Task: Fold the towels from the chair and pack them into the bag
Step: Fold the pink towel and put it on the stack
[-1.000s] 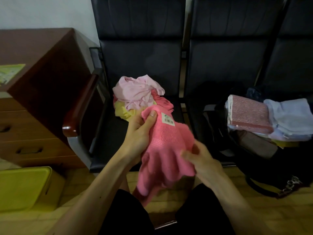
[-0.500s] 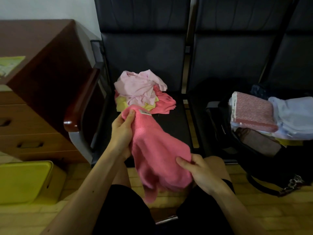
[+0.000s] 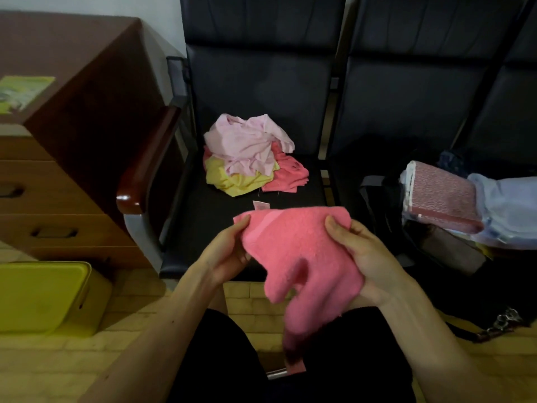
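From the head view, both hands hold one pink towel (image 3: 302, 251) over the front edge of the chair seat (image 3: 203, 216). The left hand (image 3: 226, 254) pinches the towel's upper left corner between thumb and fingers (image 3: 242, 225). The right hand (image 3: 360, 254) pinches the upper right corner the same way, thumb on top and the other fingers hidden beneath the cloth. Between the two pinches the top edge is stretched fairly straight, with a small tag sticking up just beyond the left fingers. Below the hands the towel hangs loose and bunched, so it reads as opened out but not yet folded.

Beyond the fingers, further back on the seat, lies a crumpled heap (image 3: 250, 155) of pale pink, yellow and pink cloths, all still unfolded.

Well to the right of the right-hand fingers, the dark bag (image 3: 386, 205) sits open on the next seat. A folded red patterned towel (image 3: 441, 196) and a folded pale blue one (image 3: 508, 205) rest at its mouth.

By my judgement the task is roughly midway: at least two towels packed, one in hand, and several left in the heap.
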Motion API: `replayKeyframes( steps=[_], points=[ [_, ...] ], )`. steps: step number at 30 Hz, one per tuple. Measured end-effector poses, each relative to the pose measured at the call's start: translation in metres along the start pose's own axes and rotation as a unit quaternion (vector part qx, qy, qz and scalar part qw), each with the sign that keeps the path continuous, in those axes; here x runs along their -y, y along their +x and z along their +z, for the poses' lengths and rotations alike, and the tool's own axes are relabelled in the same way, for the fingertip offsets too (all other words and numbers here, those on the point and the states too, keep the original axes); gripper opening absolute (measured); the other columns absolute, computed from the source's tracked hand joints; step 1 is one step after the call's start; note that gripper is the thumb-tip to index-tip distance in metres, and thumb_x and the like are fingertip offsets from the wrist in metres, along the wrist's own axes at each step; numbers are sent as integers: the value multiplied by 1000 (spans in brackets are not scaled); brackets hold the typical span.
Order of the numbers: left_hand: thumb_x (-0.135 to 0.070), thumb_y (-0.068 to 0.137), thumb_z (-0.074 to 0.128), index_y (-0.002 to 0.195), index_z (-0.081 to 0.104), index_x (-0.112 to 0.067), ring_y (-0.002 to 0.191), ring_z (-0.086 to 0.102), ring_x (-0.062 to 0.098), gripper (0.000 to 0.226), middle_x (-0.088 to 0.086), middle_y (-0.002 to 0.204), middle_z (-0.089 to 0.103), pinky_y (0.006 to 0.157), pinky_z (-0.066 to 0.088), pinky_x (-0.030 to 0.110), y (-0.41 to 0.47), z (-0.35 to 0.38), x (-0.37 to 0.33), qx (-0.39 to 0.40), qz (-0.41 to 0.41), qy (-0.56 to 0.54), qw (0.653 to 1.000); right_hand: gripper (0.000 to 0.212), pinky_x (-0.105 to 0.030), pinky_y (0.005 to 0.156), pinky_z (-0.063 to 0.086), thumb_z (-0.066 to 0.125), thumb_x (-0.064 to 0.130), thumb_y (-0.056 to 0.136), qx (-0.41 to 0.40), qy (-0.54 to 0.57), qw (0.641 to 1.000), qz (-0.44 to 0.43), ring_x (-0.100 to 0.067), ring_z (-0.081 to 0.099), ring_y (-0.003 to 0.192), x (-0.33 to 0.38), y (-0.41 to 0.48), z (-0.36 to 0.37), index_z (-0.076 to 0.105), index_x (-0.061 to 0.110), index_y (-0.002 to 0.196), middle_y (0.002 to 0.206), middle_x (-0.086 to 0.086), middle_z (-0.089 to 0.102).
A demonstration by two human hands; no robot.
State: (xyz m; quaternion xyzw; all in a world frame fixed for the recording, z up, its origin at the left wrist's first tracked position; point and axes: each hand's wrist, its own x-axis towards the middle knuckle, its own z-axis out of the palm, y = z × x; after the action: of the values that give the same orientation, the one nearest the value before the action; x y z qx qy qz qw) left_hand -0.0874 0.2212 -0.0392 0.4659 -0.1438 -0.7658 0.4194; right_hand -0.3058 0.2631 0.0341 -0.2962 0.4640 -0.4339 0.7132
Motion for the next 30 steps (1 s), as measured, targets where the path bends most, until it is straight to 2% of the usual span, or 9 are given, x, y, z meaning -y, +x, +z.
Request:
replayKeyframes(
  steps=[2,5,8,11,15,18,21,26,30],
  points=[
    [-47,99,45,133,61,-15,83,69,18,49,9,98,72,76,59,34,-4,4,9,48,14,-11,999,90,-37,66,58,100,44,27,8,17,1000,-4,-22,72,79,4,1,3,69,10,104,87,-7,74],
    [-73,91,23,139,56,-19,129,54,36,79,16,136,61,113,37,56,-8,9,30,130,12,-7,991,51,-30,58,58,89,36,53,13,53,998,-12,-18,71,70,13,0,9,73,10,93,80,-7,72],
    [-86,73,30,143,49,-6,138,42,41,108,23,147,49,117,29,57,-11,7,50,237,-46,-26,970,56,-38,72,62,90,38,54,23,68,997,-17,-21,71,78,18,5,10,75,9,100,87,-11,72],
    [-86,69,44,144,49,-7,144,24,49,110,29,154,34,118,17,61,-16,8,61,332,-48,-14,942,54,-46,92,55,87,40,62,8,80,997,-17,-28,70,97,22,7,10,76,11,106,107,-17,72],
    [-66,40,91,127,57,-13,132,47,37,108,17,130,58,112,40,51,-13,2,65,213,-25,121,969,46,-41,95,55,72,34,77,-66,69,995,-25,-27,70,104,30,14,6,71,10,116,113,-15,72],
    [-52,31,100,99,69,-13,96,67,19,84,5,98,72,96,52,45,-16,-18,67,217,-52,115,968,47,-43,94,53,72,33,80,-107,57,992,-27,-28,69,106,29,20,5,68,8,120,115,-17,71],
    [-41,38,101,91,77,-12,85,73,14,65,3,90,77,76,59,29,-22,-28,61,261,-64,113,957,32,-39,79,56,65,28,88,-134,64,989,-21,-24,74,92,29,23,2,68,8,112,102,-15,75],
    [-28,78,81,108,71,6,99,67,23,46,13,103,74,102,46,48,-26,-24,57,216,4,265,940,34,-34,68,58,67,27,87,-188,66,980,7,-26,74,89,25,30,-5,68,8,115,104,-16,74],
    [-24,77,72,99,72,0,96,64,26,32,17,101,69,94,46,41,-29,-16,54,155,25,198,968,39,-39,79,56,71,28,82,-207,60,976,8,-29,70,102,24,31,-8,69,9,116,111,-17,72]
  ],
)
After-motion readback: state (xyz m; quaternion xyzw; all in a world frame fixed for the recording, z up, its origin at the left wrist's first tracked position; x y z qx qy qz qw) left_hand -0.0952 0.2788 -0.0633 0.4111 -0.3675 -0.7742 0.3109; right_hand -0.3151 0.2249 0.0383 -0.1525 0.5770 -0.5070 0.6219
